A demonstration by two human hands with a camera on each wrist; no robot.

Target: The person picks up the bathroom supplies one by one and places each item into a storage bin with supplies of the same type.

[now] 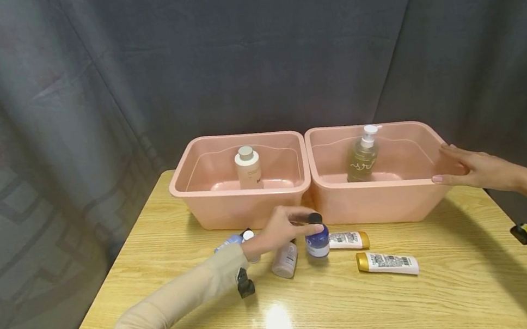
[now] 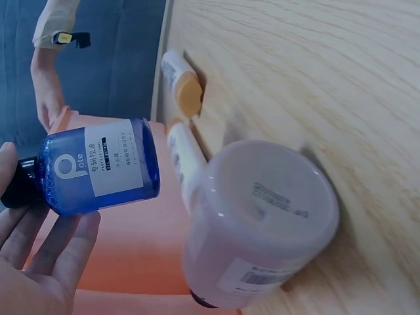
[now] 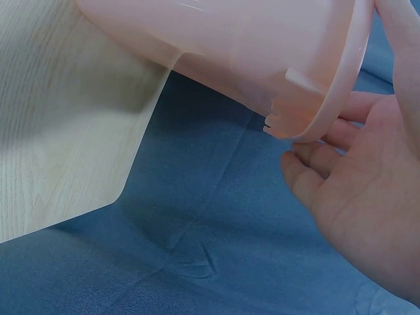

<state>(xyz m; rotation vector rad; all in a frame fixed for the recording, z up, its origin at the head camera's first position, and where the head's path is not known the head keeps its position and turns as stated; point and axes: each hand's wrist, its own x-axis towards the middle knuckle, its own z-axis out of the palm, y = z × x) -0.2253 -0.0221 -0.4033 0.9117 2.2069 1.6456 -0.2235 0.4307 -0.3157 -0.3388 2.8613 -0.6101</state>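
Before tub (image 1: 377,206), left hand (image 1: 285,227) pinches upright blue bottle (image 1: 318,245), axis seemingly vertical; right hand (image 1: 483,169) holds rim (image 1: 394,183).

- I work in what looks like a curtained-off recording booth; the room beyond is hidden.
- A dark cloth (image 1: 249,51) hangs in folds beyond my left hand (image 1: 279,232) and right hand (image 1: 481,168).
- Below them stands a wood-grain table (image 1: 360,311).
- Behind each hand, a small black camera (image 1: 245,284) sits at my wrist.

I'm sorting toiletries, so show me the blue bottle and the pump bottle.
Blue bottle (image 2: 104,165): left wrist view, on its label.
Pump bottle (image 1: 362,162): head view, on its body.
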